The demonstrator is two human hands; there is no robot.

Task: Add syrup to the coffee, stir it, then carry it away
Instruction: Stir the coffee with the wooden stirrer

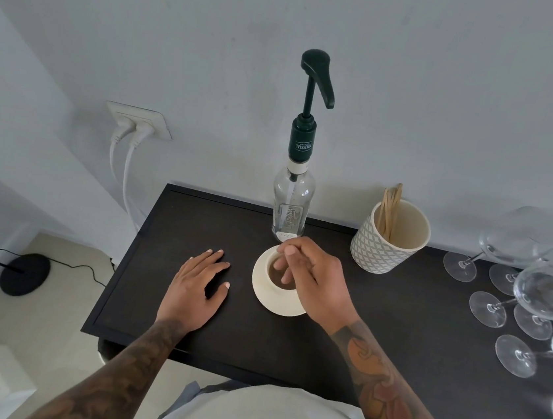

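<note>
Brown coffee [276, 275] filled a cream cup [269, 279] that stood on a matching saucer [260, 295], near the middle of the black tabletop [392, 326] and just in front of the syrup pump bottle [291, 207]. The right hand [312, 275] was directly above the cup, fingers curled down over the rim, thumb and forefinger pinched together as if on a thin stirrer; the stirrer itself could not be made out. The wrist was bent, with the forearm coming in from the lower right. The left hand [195, 286] lay flat on the tabletop just left of the saucer, fingers spread and holding nothing. It was judged that stirring was in hand. For the carry, the saucer lay between both hands, the left being the free one and beside its rim. A patterned cup of wooden stirrers [390, 236] stood to the right, near the wine glasses [529, 307].
</note>
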